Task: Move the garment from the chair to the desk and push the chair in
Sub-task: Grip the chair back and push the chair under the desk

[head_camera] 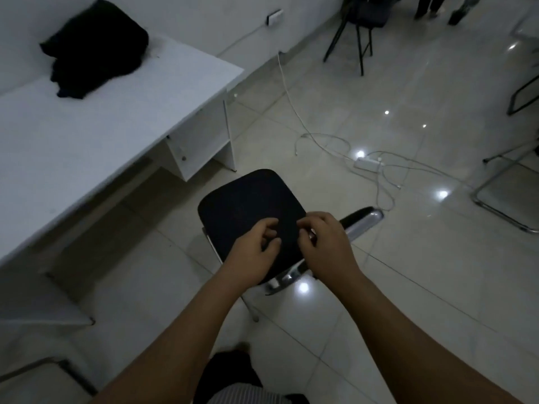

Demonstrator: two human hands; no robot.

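Cables (344, 147) trail over the floor just right of the chair (250, 205); your push could swing a leg into them if it veers right. Chair stands angled to the surface (87, 135), so it may catch the cabinet. Both hands, left (256, 249) and right (323, 243), hover curled over the seat's rear edge; grip unclear. Garment (96, 48) lies on the surface, well beyond the chair, far from your hands.
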